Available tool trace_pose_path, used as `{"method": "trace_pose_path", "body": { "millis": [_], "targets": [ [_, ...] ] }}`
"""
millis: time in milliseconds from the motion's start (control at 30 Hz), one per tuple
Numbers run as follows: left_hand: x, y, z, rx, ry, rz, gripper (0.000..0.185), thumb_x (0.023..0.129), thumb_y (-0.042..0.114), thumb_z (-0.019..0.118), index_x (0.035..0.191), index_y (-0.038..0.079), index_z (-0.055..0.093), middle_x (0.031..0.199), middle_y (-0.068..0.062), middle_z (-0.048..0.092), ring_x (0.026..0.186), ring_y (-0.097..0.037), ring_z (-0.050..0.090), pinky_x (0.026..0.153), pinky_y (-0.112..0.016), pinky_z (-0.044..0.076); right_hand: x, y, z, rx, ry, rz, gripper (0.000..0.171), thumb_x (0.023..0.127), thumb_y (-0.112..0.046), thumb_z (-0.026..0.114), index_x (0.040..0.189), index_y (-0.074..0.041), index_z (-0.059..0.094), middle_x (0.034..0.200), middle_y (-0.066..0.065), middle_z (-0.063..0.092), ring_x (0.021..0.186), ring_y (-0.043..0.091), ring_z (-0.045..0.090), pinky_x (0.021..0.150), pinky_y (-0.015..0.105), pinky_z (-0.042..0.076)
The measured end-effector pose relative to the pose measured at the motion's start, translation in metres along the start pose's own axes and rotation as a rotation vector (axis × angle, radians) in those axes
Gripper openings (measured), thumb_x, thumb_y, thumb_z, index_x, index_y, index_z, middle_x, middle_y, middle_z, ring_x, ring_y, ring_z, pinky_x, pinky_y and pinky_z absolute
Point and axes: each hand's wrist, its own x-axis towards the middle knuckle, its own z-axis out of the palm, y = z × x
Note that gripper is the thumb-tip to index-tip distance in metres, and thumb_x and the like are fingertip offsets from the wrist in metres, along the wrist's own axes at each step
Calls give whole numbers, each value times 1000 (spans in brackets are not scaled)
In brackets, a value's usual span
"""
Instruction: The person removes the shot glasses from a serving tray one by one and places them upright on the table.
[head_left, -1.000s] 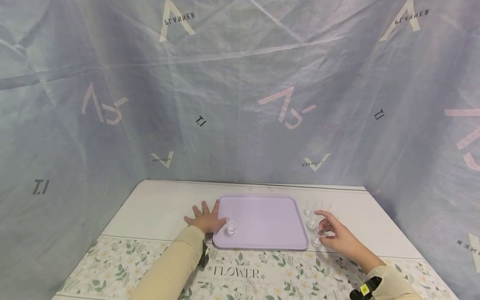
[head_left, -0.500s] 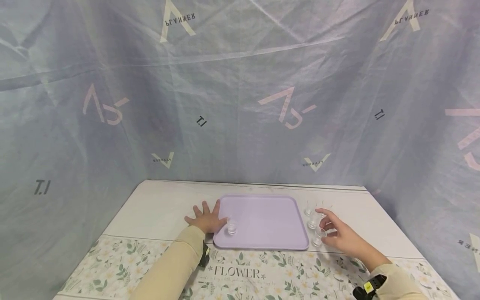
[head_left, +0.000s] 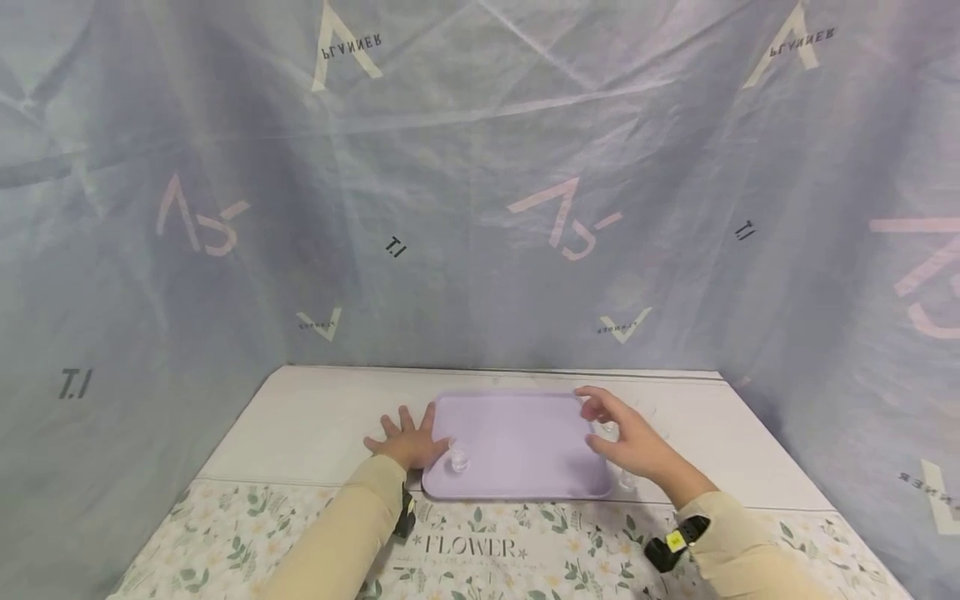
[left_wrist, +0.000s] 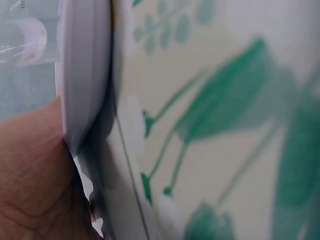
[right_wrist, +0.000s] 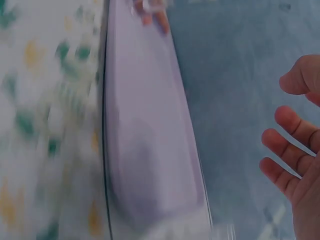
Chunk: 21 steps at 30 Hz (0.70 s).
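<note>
A small clear cup (head_left: 459,460) stands on the lilac tray (head_left: 517,446), near its left edge. My left hand (head_left: 408,446) lies with spread fingers at the tray's left side, its thumb over the rim near that cup. In the left wrist view part of this hand (left_wrist: 35,165) shows against the tray's edge (left_wrist: 87,60), with a clear cup (left_wrist: 34,41) beyond. My right hand (head_left: 630,442) hovers over the tray's right edge, thumb and fingers apart and loosely bent. The right wrist view shows nothing between the fingers (right_wrist: 287,150). Another clear cup (head_left: 627,481) stands below that hand, right of the tray.
A further clear cup (head_left: 609,427) is partly hidden behind the right hand; other faint clear shapes there are hard to make out. A floral mat (head_left: 480,546) covers the table's front, and a grey-blue cloth (head_left: 450,183) hangs behind and at both sides.
My right hand has left the clear cup at the tray's right and moved left and up over the tray's edge. The left hand stays in place. The head view has shifted slightly.
</note>
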Motion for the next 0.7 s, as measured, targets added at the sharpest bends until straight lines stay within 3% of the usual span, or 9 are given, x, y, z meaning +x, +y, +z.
{"method": "trace_pose_path", "body": {
  "millis": [233,467,700],
  "targets": [
    [-2,3,-1,0,-14,-16,84,99,63,46,164,22,14,165,-31,1,146,-61,-3,102,-86,0,39,-17,53,141,-49,0,74,81,3,74,148,-5,42,113,11,63,104,35,63,93,53,52],
    [14,-5,13,29,-21,-41,89,96,69,44,164,25,9,165,-31,-1,145,-63,-7,100,-87,-2,59,-34,107,241,-138,84,76,86,-9,77,151,-9,38,127,18,59,113,43,60,96,59,49],
    [9,-1,7,57,3,-43,85,97,66,47,164,24,15,165,-31,5,145,-62,0,101,-87,5,66,-38,145,233,-211,156,80,87,-19,78,154,-17,36,136,19,57,119,35,60,96,53,51]
  ]
}}
